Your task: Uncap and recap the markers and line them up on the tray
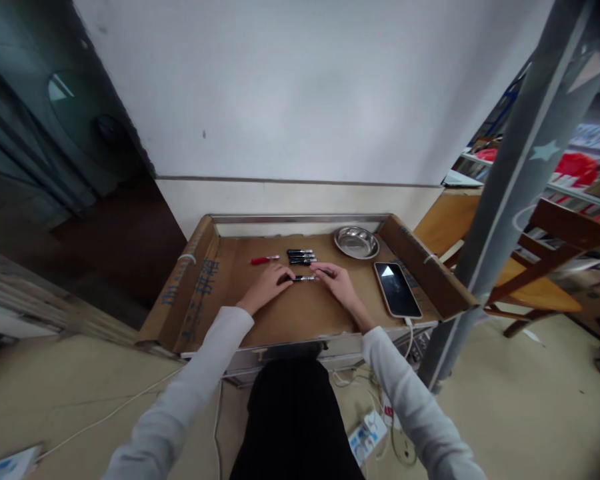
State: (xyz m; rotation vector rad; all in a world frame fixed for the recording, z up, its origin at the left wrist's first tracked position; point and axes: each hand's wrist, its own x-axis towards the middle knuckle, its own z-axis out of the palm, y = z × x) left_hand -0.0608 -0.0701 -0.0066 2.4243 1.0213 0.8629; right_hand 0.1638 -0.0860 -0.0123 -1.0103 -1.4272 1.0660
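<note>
black pen [304, 278] on cardboard, just in front of pen row [301, 256] | left hand [267, 285] fingers pinch its left end | right hand [336, 280] fingers pinch its right end | steel bowl [357, 242] right of row

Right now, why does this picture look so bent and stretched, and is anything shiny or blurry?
Head view: wide lens bows the grey pole and stretches the sleeves; soft, even light; the metal bowl and phone glint; the pen between both hands is small and soft.
</note>
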